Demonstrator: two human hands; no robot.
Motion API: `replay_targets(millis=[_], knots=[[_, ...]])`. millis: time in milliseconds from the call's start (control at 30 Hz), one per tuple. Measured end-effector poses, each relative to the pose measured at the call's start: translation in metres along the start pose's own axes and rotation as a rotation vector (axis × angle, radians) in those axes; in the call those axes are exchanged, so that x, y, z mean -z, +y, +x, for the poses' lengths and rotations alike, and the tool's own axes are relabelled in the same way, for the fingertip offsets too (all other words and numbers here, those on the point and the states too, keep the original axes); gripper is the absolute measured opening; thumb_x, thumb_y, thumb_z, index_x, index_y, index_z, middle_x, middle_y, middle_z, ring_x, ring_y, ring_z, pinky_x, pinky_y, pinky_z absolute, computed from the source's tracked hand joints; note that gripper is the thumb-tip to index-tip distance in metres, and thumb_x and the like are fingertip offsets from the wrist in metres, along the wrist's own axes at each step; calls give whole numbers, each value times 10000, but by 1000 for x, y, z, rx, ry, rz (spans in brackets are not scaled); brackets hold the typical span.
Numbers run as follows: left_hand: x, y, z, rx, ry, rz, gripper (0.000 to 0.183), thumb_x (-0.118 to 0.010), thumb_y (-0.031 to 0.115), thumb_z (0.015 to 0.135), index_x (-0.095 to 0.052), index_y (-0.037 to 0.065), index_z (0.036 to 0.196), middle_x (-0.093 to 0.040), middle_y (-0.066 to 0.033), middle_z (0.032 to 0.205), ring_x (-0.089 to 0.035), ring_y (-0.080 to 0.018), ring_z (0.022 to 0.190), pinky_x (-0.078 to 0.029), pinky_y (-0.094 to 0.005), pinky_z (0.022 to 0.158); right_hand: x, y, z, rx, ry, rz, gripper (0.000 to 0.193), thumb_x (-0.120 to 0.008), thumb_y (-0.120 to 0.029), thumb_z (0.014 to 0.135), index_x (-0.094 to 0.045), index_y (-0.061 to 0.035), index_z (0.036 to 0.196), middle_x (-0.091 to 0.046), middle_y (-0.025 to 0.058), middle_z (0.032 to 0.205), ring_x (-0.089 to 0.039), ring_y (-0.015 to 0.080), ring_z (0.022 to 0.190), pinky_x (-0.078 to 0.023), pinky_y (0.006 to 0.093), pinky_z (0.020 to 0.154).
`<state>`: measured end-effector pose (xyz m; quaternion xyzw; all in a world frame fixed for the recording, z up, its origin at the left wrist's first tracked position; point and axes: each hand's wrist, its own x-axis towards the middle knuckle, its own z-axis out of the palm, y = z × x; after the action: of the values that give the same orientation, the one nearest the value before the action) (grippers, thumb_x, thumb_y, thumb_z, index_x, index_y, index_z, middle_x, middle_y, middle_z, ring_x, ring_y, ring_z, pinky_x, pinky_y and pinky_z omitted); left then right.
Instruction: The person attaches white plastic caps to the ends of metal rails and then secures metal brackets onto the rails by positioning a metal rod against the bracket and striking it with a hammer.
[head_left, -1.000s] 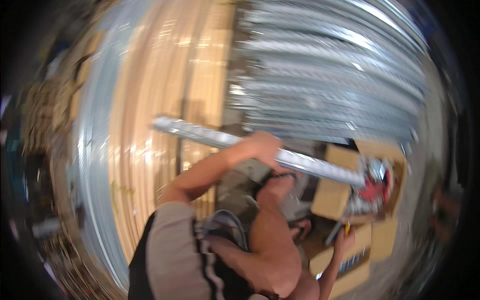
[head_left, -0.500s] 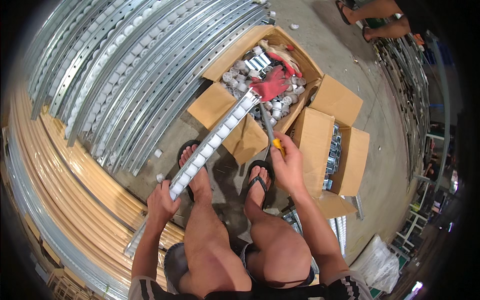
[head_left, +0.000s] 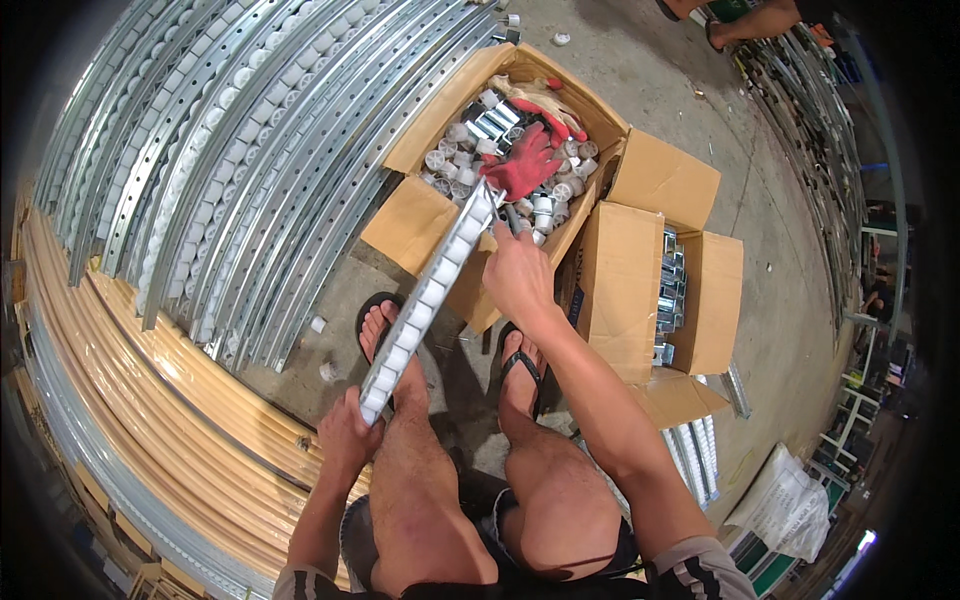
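My left hand (head_left: 345, 432) grips the near end of a long metal channel (head_left: 430, 295) filled with white rollers. The channel slants up to the right, and its far end rests over an open cardboard box (head_left: 410, 222). My right hand (head_left: 517, 272) is closed on a small dark tool whose tip points at the channel's far end. The box holds many white rollers (head_left: 560, 190), small metal brackets (head_left: 490, 122) and red work gloves (head_left: 525, 163). My bare legs and sandalled feet (head_left: 380, 320) are below the channel.
Many perforated metal rails with rollers (head_left: 230, 140) lie on the floor to the left, beside long tan strips (head_left: 150, 400). A second open box (head_left: 665, 290) of metal brackets stands to the right. Another person's legs (head_left: 745, 20) show at the top right. White sacks (head_left: 790, 500) lie lower right.
The view has swung down from a blurred sideways look onto the box. The channel's far end now sits nearer the box, and my right hand has moved up to it.
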<state>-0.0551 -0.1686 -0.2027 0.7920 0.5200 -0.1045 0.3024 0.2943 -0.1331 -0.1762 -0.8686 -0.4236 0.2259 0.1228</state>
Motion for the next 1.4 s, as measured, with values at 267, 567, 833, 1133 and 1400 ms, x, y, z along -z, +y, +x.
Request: replay_targets(millis=[267, 567, 833, 1133, 1400], knots=[[-17, -18, -9, 66, -11, -4, 534, -783, 226, 737, -533, 86, 1189, -650, -198, 973, -655, -433, 882, -510, -534, 747, 22, 2, -31, 63, -17, -36, 329, -576, -94, 845, -624, 27, 1148, -633, 304, 1030, -679, 487, 820, -553, 561, 742], [-20, -13, -8, 89, 29, 70, 572, -814, 209, 721, -537, 92, 1208, -638, -187, 996, -649, -410, 918, -515, -508, 763, 47, -16, -22, 120, -216, -308, 399, -607, -71, 820, -605, 78, 1190, -634, 296, 1044, -713, 417, 782, -580, 473, 689], [7, -37, 4, 122, -116, 9, 515, -796, 257, 728, -579, 91, 1165, -692, -228, 937, -677, -440, 857, -537, -524, 733, 41, 13, -17, 2, 93, -267, 384, -623, -83, 829, -598, 43, 1191, -650, 249, 1029, -708, 413, 823, -575, 477, 702], [37, -88, 28, 65, -105, 122, 511, -800, 239, 746, -594, 92, 1190, -701, -220, 970, -673, -441, 897, -536, -509, 769, 29, 80, 6, -6, 26, -300, 317, -642, -161, 872, -603, 34, 1119, -652, 230, 1045, -697, 408, 877, -571, 487, 754], [17, -114, 31, -8, -55, 61, 536, -801, 223, 748, -597, 77, 1222, -685, -230, 1034, -652, -453, 954, -529, -501, 798, 14, 100, 9, 55, -102, -97, 374, -625, -162, 881, -563, 35, 1193, -650, 261, 1071, -659, 453, 973, -540, 523, 825]])
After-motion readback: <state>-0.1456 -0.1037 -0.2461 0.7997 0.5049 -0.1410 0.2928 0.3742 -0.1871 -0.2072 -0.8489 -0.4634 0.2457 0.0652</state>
